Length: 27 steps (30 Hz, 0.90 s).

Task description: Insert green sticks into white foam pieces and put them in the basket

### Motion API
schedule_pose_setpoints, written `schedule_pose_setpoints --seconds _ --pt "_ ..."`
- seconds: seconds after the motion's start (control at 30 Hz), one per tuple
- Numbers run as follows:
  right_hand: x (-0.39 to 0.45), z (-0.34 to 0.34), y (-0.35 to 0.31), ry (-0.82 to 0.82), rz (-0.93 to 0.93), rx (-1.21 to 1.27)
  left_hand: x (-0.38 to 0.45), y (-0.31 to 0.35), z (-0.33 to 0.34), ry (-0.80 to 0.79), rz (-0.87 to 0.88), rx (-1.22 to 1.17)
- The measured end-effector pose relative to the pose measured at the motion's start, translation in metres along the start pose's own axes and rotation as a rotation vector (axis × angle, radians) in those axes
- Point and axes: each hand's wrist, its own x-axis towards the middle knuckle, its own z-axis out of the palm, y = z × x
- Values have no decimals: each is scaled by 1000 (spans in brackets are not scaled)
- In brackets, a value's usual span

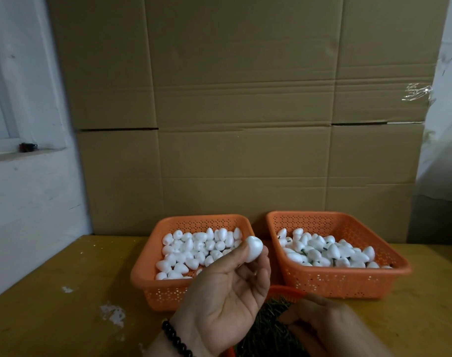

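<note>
2 orange perforated baskets on yellow table [52, 292]: left basket [142, 276] w/ plain foam pcs, right basket [400, 266] w/ stuck ones. Left hand [227, 302] pinches 1 smooth white foam piece [253, 248] at fingertips, blocking left basket. Right hand [330, 328] curled over green sticks [268, 331]; can't tell grip. Cardboard wall [245, 112] behind.

Big wall of flattened cardboard sheets [245, 112] across the middle, scuffed white wall [34, 202] and window sill [26, 152] on the left, worn yellow tabletop [52, 292] below, dim light.
</note>
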Motion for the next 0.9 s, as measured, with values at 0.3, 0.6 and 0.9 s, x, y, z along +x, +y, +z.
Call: schedule_pose_setpoints --seconds 0.3,0.6,0.9 --pt "-4 -7 -5 29 85 4 2 -2 -1 67 16 -3" --pt "-6 -10 -10 186 85 97 4 -6 -5 83 3 35" --pt "-8 -11 -15 346 208 466 7 -4 -5 102 130 108"
